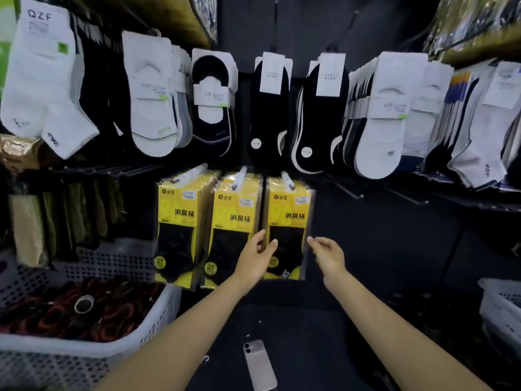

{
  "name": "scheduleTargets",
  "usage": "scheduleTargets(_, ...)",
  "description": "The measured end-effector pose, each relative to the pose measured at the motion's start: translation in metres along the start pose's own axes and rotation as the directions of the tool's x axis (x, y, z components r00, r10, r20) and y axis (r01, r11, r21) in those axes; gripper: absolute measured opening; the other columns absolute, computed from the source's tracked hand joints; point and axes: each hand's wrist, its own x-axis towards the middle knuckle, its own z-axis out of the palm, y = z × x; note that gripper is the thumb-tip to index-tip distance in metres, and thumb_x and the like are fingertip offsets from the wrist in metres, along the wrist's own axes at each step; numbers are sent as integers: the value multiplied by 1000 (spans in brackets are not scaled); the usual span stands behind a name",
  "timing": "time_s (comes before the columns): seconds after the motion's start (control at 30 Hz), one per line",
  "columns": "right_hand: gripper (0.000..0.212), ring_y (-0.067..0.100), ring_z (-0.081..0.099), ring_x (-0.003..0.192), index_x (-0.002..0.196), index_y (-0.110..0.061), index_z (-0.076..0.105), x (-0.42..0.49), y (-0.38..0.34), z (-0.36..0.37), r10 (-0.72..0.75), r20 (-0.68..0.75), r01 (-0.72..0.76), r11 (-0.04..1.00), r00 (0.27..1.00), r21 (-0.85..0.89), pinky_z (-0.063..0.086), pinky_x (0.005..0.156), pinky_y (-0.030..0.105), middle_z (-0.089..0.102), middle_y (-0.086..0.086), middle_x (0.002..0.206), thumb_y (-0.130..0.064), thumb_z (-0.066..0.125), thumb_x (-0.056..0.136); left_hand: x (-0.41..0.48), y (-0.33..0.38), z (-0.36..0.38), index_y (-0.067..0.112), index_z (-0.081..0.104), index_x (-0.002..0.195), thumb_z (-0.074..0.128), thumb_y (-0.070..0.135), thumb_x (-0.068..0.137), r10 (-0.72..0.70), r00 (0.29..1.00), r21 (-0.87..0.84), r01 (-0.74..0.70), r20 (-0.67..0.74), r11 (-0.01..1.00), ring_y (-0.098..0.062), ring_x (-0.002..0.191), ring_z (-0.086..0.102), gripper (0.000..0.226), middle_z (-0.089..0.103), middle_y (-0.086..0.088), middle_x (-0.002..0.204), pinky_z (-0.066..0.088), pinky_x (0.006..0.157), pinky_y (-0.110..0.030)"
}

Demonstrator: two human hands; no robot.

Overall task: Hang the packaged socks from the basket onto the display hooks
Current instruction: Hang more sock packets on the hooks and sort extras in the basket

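Dark display wall (375, 153): rightmost yellow sock pack (287, 218) being flanked by left hand (255, 258), grip unclear, and slack, empty right hand (328, 253); white basket (84, 344) being kept lower left.

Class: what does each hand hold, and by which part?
Left hand is at the left edge of the rightmost yellow sock pack; a pinch cannot be told. Right hand holds nothing, fingertips by its right edge.
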Motion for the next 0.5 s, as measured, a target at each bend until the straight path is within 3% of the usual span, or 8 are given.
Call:
scheduleTargets(0.07, 24, 13, 56, 99, 110, -10, 63, -20, 19, -16, 15, 77, -10, 998, 997, -69, 46, 95, 31, 60, 0, 105, -20, 66, 89, -25, -22, -4, 22, 34, 146, 51, 37, 95, -17, 998, 88, 11, 68, 996, -17, 136, 35, 55, 37, 3, 148, 34, 101, -27)
scheduleTargets(0.2, 16, 14, 59, 101, 104, -15, 65, -76, 84, -55, 134, 257, -81, 975, 957, -206, 49, 94, 34, 63, -5, 100, -22, 65, 89, -98, -94, -11, 21, 40, 142, 52, 34, 95, -153, 974, 181, 122, 169, 976, -13, 129, 41, 50, 44, 6, 138, 37, 91, -22)
scheduleTargets(0.37, 17, 19, 61, 98, 106, -6, 65, -150, 198, -97, 442, 306, -295, 856, 843, -424, 48, 75, 24, 66, 10, 106, -15, 63, 91, -204, -203, -12, 17, 43, 137, 56, 25, 94, -399, 876, 252, 336, 271, 908, -12, 118, 50, 46, 50, 3, 134, 41, 78, -4)
scheduleTargets(0.43, 19, 19, 60, 95, 104, -7, 65, -175, 237, -113, 554, 303, -350, 777, 775, -523, 45, 74, 25, 65, 11, 104, -18, 64, 90, -239, -235, -13, 26, 49, 130, 59, 28, 92, -467, 849, 311, 387, 248, 868, -18, 124, 49, 39, 52, 8, 131, 41, 84, -8)
scheduleTargets(0.5, 15, 17, 56, 83, 91, -10, 63, -192, 264, -125, 646, 301, -354, 682, 702, -640, 42, 68, 26, 60, 9, 91, -24, 65, 90, -266, -256, -16, 19, 48, 133, 61, 31, 91, -544, 818, 355, 460, 188, 814, -23, 127, 46, 45, 49, 2, 136, 42, 92, -20)
